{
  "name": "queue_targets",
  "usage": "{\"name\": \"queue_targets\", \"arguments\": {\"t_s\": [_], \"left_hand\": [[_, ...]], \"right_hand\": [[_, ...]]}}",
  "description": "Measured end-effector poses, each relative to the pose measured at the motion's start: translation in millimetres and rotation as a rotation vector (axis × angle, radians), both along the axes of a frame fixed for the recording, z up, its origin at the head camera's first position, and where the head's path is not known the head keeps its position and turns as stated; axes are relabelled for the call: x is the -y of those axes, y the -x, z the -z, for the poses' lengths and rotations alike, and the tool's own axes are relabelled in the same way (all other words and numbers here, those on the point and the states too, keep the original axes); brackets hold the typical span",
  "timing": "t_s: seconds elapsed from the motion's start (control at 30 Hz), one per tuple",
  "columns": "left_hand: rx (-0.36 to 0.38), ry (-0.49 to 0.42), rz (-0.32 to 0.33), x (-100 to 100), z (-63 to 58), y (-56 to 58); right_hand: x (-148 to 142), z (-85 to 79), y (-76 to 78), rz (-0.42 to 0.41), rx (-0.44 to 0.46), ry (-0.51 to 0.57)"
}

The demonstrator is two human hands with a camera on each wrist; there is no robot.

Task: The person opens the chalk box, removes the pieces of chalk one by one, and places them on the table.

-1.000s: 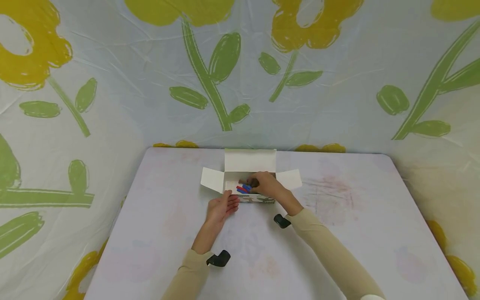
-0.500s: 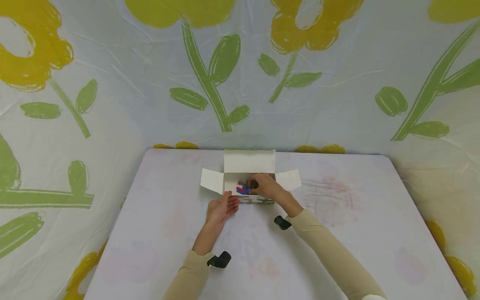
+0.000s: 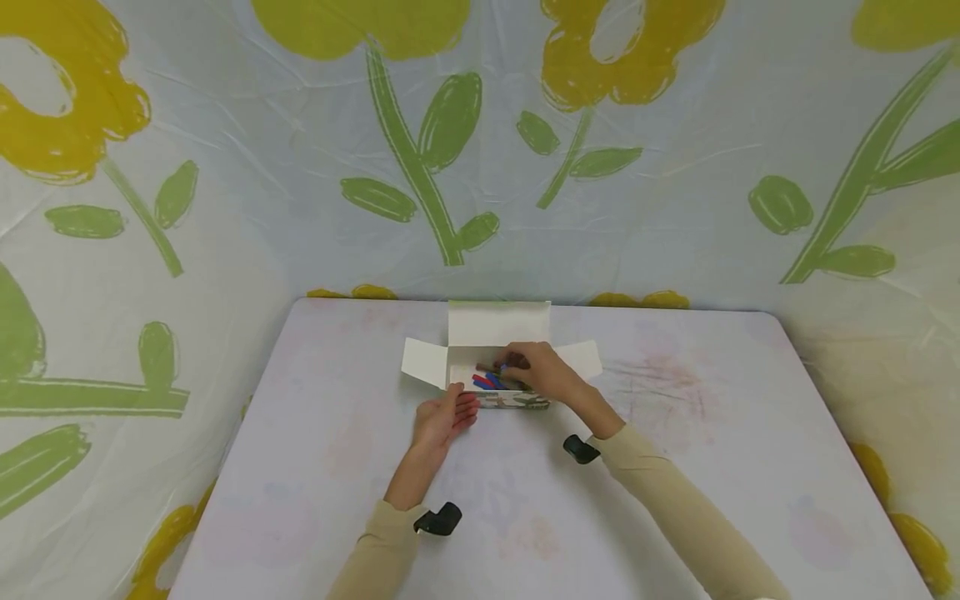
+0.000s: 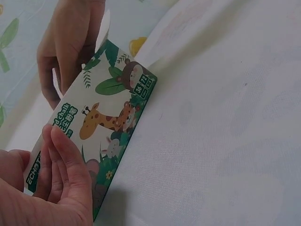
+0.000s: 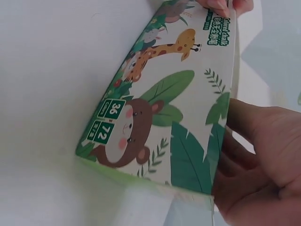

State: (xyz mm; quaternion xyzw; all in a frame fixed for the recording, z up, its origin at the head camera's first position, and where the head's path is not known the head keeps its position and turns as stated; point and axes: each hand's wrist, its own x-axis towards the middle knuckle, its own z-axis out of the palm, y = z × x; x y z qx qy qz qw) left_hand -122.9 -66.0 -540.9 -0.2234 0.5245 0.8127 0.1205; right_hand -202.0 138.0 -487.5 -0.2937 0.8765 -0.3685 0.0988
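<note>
A white cardboard chalk box (image 3: 513, 400), printed with jungle animals, stands on the table with its lid and side flaps spread. Loose chalk sticks (image 3: 489, 381) in blue, red and brown lie inside. My left hand (image 3: 438, 419) pinches the front wall near its left end, thumb over the rim and fingers against the printed face, as the left wrist view shows. My right hand (image 3: 538, 371) reaches over the box's right part, fingers bent down into it. In the right wrist view the wall hides its fingertips; I cannot tell whether they hold chalk.
The back lid flap (image 3: 499, 323) stands up, and a side flap (image 3: 425, 361) sticks out to the left. Smudges mark the white table (image 3: 660, 517) right of the box. A flower-printed cloth (image 3: 300, 167) hangs behind the table.
My right hand has shifted slightly right and its wrist has drawn back. More chalk sticks show under its fingers. My left hand and the box stay in place.
</note>
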Motion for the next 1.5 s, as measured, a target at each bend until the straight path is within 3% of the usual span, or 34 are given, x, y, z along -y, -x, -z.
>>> {"name": "queue_targets", "arguments": {"t_s": [0.37,0.7,0.97,1.2,1.5], "left_hand": [[0.002,-0.021,-0.006,-0.5,-2.6,-0.2],[0.015,-0.010,-0.002,-0.3,-2.8,-0.8],[0.001,-0.007,-0.002,-0.3,-1.9,-0.2],[-0.001,-0.003,-0.007,1.1,-1.7,-0.5],[-0.011,-0.001,-0.009,1.8,1.4,-0.4]], "right_hand": [[-21.7,-16.3,-0.2,0.222,-0.011,0.157],[-53.7,-28.5,6.0,0.305,0.212,0.308],[-81.3,-40.4,8.2,0.407,0.329,0.364],[-104.8,-45.3,7.6,0.463,0.359,0.374],[-143.2,-36.3,7.2,0.516,0.422,0.435]]}}
